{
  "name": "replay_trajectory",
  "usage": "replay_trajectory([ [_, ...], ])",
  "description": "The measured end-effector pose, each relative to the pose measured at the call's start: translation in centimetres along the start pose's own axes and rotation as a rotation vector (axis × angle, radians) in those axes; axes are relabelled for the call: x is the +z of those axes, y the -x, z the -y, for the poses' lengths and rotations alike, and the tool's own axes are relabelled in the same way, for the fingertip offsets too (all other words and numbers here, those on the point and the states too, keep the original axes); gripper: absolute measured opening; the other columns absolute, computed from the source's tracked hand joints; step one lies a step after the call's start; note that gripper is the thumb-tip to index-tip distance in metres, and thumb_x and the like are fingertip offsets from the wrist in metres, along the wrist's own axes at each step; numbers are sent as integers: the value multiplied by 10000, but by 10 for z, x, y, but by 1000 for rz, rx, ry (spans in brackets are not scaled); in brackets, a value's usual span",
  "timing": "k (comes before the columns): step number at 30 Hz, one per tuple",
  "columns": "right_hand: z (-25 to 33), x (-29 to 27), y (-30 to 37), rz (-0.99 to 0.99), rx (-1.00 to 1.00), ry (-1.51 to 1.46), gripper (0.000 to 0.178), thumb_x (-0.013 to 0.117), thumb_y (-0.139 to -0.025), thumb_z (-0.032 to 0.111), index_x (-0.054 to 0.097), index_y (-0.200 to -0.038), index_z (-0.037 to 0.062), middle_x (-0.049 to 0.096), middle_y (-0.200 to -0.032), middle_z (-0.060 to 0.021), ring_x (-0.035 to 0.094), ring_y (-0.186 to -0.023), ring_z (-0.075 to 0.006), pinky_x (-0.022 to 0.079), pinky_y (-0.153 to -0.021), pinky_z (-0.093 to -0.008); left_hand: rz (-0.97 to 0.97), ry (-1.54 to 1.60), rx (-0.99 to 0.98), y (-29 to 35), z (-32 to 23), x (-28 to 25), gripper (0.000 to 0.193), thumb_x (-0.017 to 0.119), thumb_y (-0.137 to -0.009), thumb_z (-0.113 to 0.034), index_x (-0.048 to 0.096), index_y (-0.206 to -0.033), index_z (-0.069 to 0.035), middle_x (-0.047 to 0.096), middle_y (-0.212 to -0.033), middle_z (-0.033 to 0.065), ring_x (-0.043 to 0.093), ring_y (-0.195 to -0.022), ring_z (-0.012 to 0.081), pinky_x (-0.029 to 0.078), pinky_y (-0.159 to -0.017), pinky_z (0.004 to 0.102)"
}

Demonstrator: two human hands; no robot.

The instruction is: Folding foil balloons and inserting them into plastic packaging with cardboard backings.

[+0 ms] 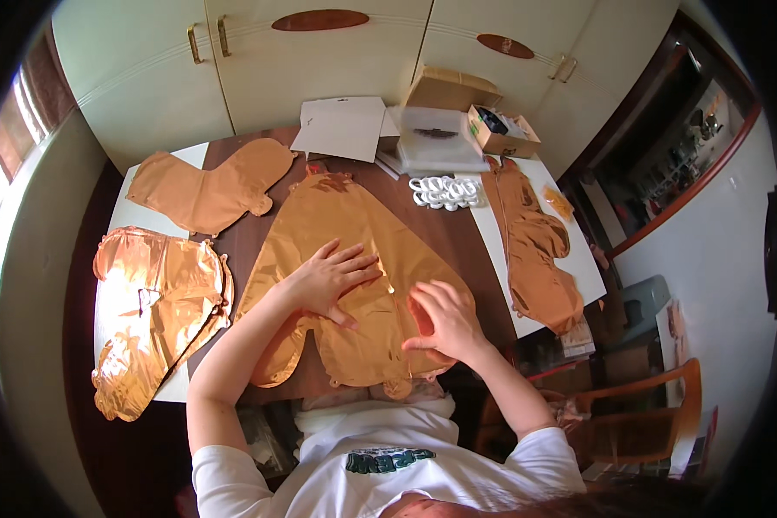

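Observation:
A large flat copper-coloured foil balloon point(341, 211) lies across the middle of the table, its lower lobes reaching the near edge. My left hand point(332, 281) rests on its centre, palm down with the fingers spread. To the right, my right hand point(440, 321) is on or just over the foil, its fingers curved and the thumb held apart. I see nothing held in either hand. Whether the right fingertips press on the foil I cannot tell. Small tabs stick out along the balloon's edge, and a crease shines between my hands.
More flat foil balloons lie at the far left point(207, 190), near left point(151, 302) and right point(531, 246). Behind the middle one are white rings point(445, 192), a white board point(341, 125), a clear plastic box point(440, 142) and a small carton point(502, 136). A wooden chair point(656, 423) stands at the lower right.

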State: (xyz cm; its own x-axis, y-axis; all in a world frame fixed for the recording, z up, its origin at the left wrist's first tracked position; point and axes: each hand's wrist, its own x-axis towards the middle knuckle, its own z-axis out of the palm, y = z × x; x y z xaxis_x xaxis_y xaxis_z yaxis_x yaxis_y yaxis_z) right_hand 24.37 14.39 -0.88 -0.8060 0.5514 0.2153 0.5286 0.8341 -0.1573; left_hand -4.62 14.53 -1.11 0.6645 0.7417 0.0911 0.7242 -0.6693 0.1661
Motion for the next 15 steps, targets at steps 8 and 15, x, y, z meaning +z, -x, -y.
replay_trajectory([
  [8,20,-7,45,-172,413,-8,416,791,-656,314,502,-831,71,500,-917,-106,478,-894,-317,409,-775,-425,28,33,-15,2,2,2,1039,667,-581,-694,346,-1423,-177,300,-1489,59,218,-1390,295,141,-1112,536],
  [15,50,-21,42,-279,471,-572,488,651,-798,62,366,-1191,11,616,-924,-169,634,-803,-308,504,-708,-372,33,38,-21,1,3,1,1043,655,-583,-714,347,-1423,-177,291,-1494,61,214,-1391,296,132,-1115,534],
])
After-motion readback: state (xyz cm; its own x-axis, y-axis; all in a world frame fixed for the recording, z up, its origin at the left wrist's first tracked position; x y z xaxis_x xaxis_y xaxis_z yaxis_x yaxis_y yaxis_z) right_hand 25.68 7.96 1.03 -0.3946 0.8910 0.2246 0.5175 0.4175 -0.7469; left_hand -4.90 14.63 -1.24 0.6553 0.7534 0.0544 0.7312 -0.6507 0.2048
